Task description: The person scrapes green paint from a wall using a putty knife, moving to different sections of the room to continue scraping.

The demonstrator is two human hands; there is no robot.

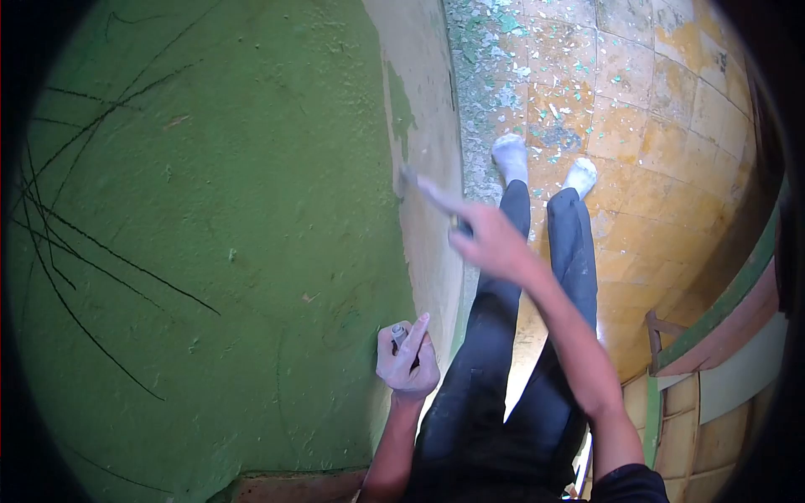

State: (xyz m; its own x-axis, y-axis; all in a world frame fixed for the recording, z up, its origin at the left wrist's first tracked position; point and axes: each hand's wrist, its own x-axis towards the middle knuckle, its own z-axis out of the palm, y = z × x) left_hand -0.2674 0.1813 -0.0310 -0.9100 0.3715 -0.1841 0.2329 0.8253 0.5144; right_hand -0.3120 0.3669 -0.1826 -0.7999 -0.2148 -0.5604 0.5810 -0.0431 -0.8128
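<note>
The right hand [490, 243] was closed on a scraper [419, 186], its blade against the green wall [210, 210] at the bare strip. The left hand [407, 365] curled around a small grey object [399, 334], touching the wall. I feared the blade could slip and gouge the plaster. I could read no writing.

Blurred tool [417, 186]; unidentifiable item [399, 334], left hand [407, 362]

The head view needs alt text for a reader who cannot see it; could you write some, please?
The right hand holds a scraper against a partly stripped green wall. The left hand holds a small grey object by the wall; paint flakes litter the tiled floor.
</note>
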